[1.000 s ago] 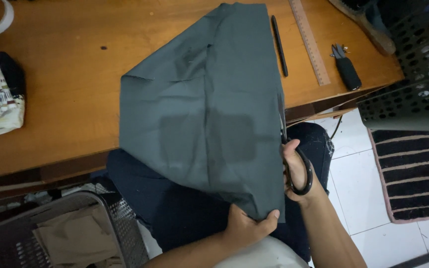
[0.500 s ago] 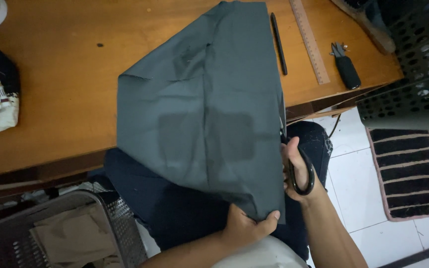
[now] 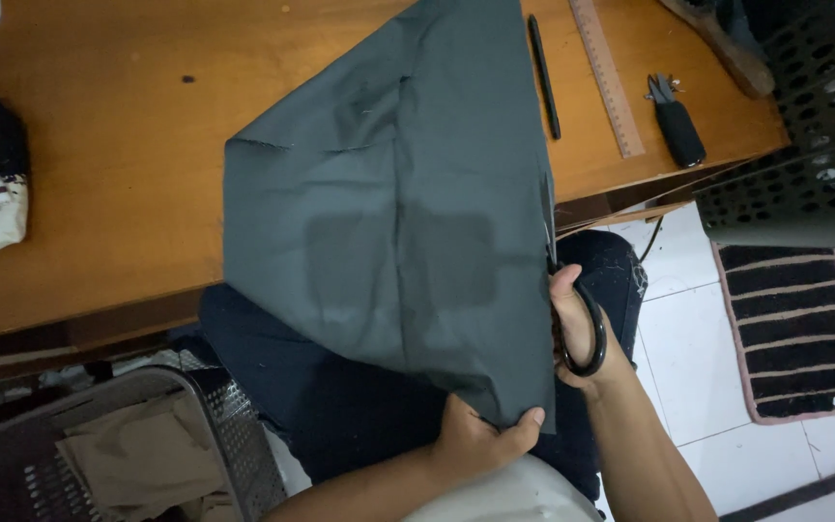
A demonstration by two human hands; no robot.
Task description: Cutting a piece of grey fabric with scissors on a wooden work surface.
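Scissor cut along the right edge of the grey cloth, judged to be in its lower stretch.

Left hand: fingers pinch the bottom corner of the dark grey cloth, which hangs off the wooden table onto the lap. Right hand: fingers closed through the loops of black scissors, blades at the cloth's right edge just above the knuckles. Edge above the blades looks uncut as far as visible. Pen and ruler lie well beyond the fingertips.
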